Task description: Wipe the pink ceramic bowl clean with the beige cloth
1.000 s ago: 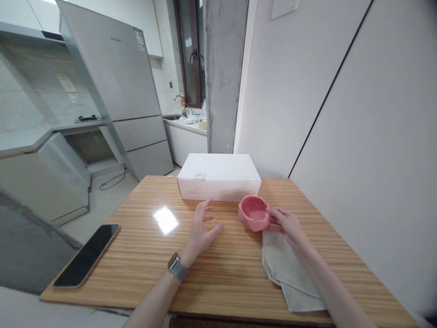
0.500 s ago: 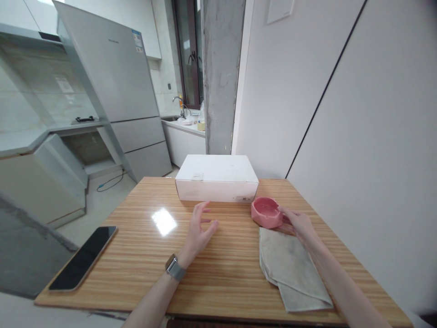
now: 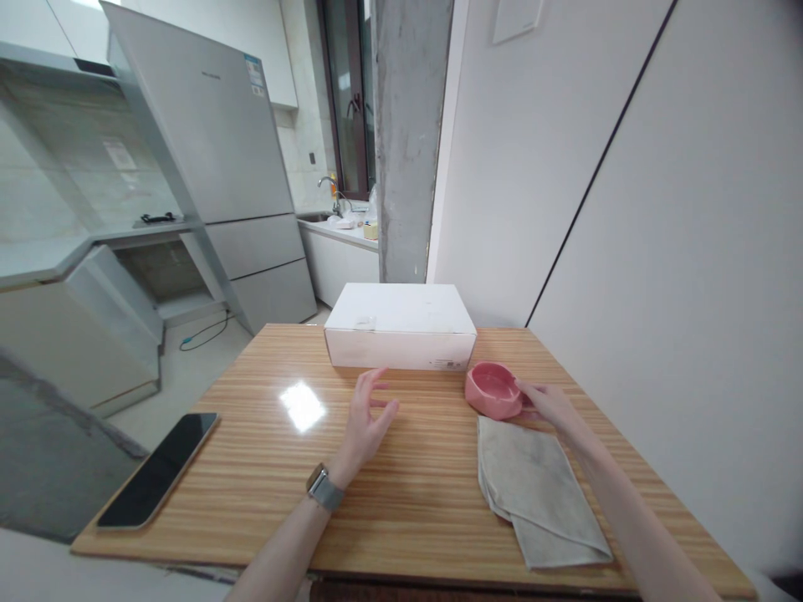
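A pink faceted ashtray [image 3: 494,403] sits towards the right of the wooden table, near the front right corner of a white box [image 3: 401,349]. At its right side is my right hand [image 3: 547,405], gripping the rim with the thumb on top; the other fingers are partly hidden behind the wall. A folded grey cloth [image 3: 536,493] lies just in front of the ashtray, under the line of my right forearm. My left hand [image 3: 367,422] hovers over the middle of the table, fingers apart and curved, holding nothing. A watch [image 3: 324,487] is on its wrist.
The wooden table [image 3: 251,468] has a dark-screened phone [image 3: 160,470] near its left edge. A white wall [image 3: 658,276] runs along the right side. Beyond the table stand a concrete pillar [image 3: 411,150], a fridge [image 3: 207,125] and a sink counter [image 3: 342,251].
The view has shifted very slightly. My right hand keeps its hold on the ashtray, and my left hand stays almost still.
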### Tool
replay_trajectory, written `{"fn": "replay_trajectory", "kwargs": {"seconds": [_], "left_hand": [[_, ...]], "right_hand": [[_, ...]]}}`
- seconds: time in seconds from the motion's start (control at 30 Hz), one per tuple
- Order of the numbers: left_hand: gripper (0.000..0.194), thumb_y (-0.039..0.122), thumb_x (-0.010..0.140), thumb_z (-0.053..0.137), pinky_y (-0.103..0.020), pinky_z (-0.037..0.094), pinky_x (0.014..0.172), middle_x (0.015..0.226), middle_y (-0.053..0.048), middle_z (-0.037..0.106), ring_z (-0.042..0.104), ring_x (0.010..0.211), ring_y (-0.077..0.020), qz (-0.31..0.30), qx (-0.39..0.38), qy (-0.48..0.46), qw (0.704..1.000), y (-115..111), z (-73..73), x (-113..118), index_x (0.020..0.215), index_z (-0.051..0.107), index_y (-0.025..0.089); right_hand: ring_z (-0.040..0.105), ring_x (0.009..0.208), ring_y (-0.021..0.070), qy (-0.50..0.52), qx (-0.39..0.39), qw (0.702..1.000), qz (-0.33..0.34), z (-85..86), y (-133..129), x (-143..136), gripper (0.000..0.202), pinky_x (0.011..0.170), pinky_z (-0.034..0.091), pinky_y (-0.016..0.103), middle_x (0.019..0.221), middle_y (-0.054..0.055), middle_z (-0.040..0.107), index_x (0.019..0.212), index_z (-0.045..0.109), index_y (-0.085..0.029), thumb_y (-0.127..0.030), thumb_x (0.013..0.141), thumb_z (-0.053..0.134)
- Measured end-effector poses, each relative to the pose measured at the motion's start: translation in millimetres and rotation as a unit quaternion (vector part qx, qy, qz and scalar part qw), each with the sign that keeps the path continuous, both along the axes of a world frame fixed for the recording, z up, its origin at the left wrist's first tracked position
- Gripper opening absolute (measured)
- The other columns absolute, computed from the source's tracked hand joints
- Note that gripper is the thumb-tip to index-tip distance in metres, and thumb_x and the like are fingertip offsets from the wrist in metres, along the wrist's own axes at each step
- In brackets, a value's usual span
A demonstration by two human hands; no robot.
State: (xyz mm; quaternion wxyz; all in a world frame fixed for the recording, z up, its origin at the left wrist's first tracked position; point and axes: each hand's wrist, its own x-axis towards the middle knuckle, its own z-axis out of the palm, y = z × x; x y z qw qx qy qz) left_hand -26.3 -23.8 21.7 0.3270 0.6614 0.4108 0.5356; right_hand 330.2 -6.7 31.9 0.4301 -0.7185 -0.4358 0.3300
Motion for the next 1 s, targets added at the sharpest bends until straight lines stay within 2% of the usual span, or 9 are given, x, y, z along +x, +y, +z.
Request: {"fn": "replay_trajectory", "kwargs": {"seconds": [0.37, 0.47, 0.6, 0.67, 0.73, 0.8, 0.87, 0.93, 1.0], "left_hand": [[0.040, 0.031, 0.087, 0.055, -0.030, 0.053, 0.070, 0.125, -0.010, 0.056, 0.061, 0.093, -0.0182, 0.005, -0.029, -0.005, 1.000, -0.9, 2.9, -0.3, 0.125, 0.051, 0.022], [0.036, 0.035, 0.087, 0.055, -0.027, 0.052, 0.065, 0.112, -0.009, 0.063, 0.062, 0.085, -0.0165, 0.008, -0.061, -0.008, 0.998, 0.4, 0.0, 0.5, 0.121, 0.055, 0.021], [0.034, 0.041, 0.089, 0.051, -0.028, 0.052, 0.068, 0.092, -0.006, 0.068, 0.064, 0.079, -0.0160, 0.003, -0.079, -0.025, 0.997, 5.6, -1.5, -0.7, 0.113, 0.060, 0.018], [0.035, 0.043, 0.090, 0.049, -0.028, 0.052, 0.068, 0.083, -0.006, 0.069, 0.064, 0.075, -0.0156, -0.008, -0.082, -0.022, 0.996, 7.7, 3.0, -2.7, 0.107, 0.062, 0.016], [0.034, 0.044, 0.090, 0.049, -0.027, 0.050, 0.065, 0.075, -0.004, 0.067, 0.063, 0.070, -0.0150, -0.019, -0.085, -0.012, 0.996, 7.8, 11.6, -5.2, 0.101, 0.065, 0.015], [0.032, 0.044, 0.088, 0.052, -0.026, 0.048, 0.062, 0.071, -0.003, 0.066, 0.061, 0.067, -0.0144, -0.033, -0.087, 0.003, 0.996, 4.7, 22.1, -7.9, 0.096, 0.067, 0.016], [0.029, 0.042, 0.087, 0.054, -0.025, 0.045, 0.059, 0.070, -0.002, 0.066, 0.060, 0.064, -0.0141, -0.050, -0.089, 0.031, 0.994, -2.0, 30.8, -10.1, 0.093, 0.068, 0.017], [0.028, 0.041, 0.087, 0.054, -0.024, 0.043, 0.057, 0.070, -0.002, 0.066, 0.059, 0.063, -0.0141, -0.063, -0.093, 0.078, 0.991, -12.4, 34.2, -11.3, 0.092, 0.069, 0.018], [0.029, 0.041, 0.088, 0.052, -0.024, 0.041, 0.056, 0.068, -0.002, 0.065, 0.058, 0.061, -0.0144, -0.061, -0.100, 0.125, 0.985, -26.0, 30.7, -11.1, 0.092, 0.069, 0.018]], "right_hand": [[0.072, 0.071, 0.0309, -0.145, 0.037, 0.988, -0.033, 5.5, -8.1, -9.6, 0.028, 0.062, 0.051, 0.032, 0.052, 0.009, 0.069, 0.066, 0.076, -0.017, -0.039, 0.075, 0.061], [0.073, 0.076, 0.0327, -0.180, 0.045, 0.981, -0.054, 7.4, -12.7, -14.7, 0.028, 0.066, 0.051, 0.033, 0.055, 0.011, 0.071, 0.068, 0.077, -0.019, -0.040, 0.076, 0.060], [0.071, 0.089, 0.0362, -0.221, 0.066, 0.967, -0.105, 13.3, -18.2, -20.9, 0.033, 0.077, 0.050, 0.039, 0.073, 0.016, 0.076, 0.083, 0.078, -0.018, -0.044, 0.078, 0.058], [0.069, 0.096, 0.0366, -0.235, 0.084, 0.959, -0.132, 20.7, -21.7, -26.3, 0.041, 0.085, 0.048, 0.041, 0.087, 0.019, 0.076, 0.095, 0.076, -0.015, -0.047, 0.081, 0.054], [0.068, 0.098, 0.0332, -0.236, 0.114, 0.955, -0.136, 30.8, -27.1, -37.4, 0.044, 0.089, 0.046, 0.040, 0.097, 0.018, 0.075, 0.100, 0.074, -0.014, -0.046, 0.086, 0.047], [0.069, 0.095, 0.0285, -0.217, 0.167, 0.956, -0.104, 40.9, -35.2, -57.1, 0.039, 0.089, 0.046, 0.036, 0.097, 0.013, 0.076, 0.095, 0.074, -0.018, -0.045, 0.087, 0.047], [0.068, 0.091, 0.0275, -0.192, 0.202, 0.959, -0.044, 46.7, -46.1, -85.6, 0.033, 0.088, 0.046, 0.036, 0.094, 0.010, 0.076, 0.089, 0.073, -0.020, -0.044, 0.086, 0.051], [0.067, 0.085, 0.0257, -0.145, 0.227, 0.962, 0.043, 44.5, -59.1, -119.4, 0.029, 0.084, 0.048, 0.035, 0.087, 0.008, 0.075, 0.080, 0.071, -0.022, -0.044, 0.085, 0.054], [0.067, 0.081, 0.0238, -0.081, 0.223, 0.964, 0.124, 33.4, -73.0, -153.3, 0.025, 0.078, 0.050, 0.033, 0.083, 0.007, 0.073, 0.078, 0.069, -0.022, -0.042, 0.085, 0.057]]}}
